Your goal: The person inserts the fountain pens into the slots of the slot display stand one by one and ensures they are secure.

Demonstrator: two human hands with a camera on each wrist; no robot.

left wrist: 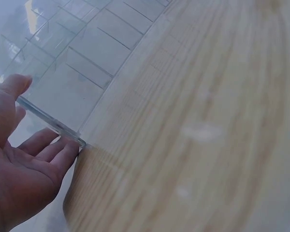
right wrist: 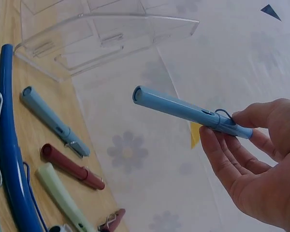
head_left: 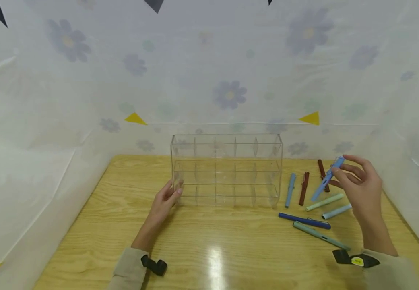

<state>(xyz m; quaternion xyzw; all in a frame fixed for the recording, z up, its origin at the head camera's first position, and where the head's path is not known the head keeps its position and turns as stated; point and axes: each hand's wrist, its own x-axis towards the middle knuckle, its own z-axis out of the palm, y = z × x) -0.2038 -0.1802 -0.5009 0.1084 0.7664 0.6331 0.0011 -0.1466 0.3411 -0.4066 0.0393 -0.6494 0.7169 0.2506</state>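
1. R hand (head_left: pixel 364 189): grasping one lt blue pen (head_left: pixel 321 188) btwn thumb and fingers, nr clip end. Pen lifted off table (head_left: pixel 191 245), tilted, free end down and to hand's left.
2. L hand (head_left: pixel 163 202): gripping clear case (head_left: pixel 226 171) at its left side, nr lower corner; thumb at front, fingers round the edge.
3. Case: upright, immed. right of L hand, well left of R hand. Clear dividers form rows of compartments.
4. Left of R hand, nearest case: blue-grey pen (head_left: pixel 290 190); dk red pen (head_left: pixel 304 188) next to it.
5. Just left of R hand: second dk red pen (head_left: pixel 320 167), partly hidden behind held pen and fingers.
6. Below-left of R hand: pale green pen (head_left: pixel 324 202); pale blue pen (head_left: pixel 335 212), right end hidden by hand.
7. Further toward person from R hand: dk blue pen (head_left: pixel 303 220), then grey-green pen (head_left: pixel 319 235), lying close together.
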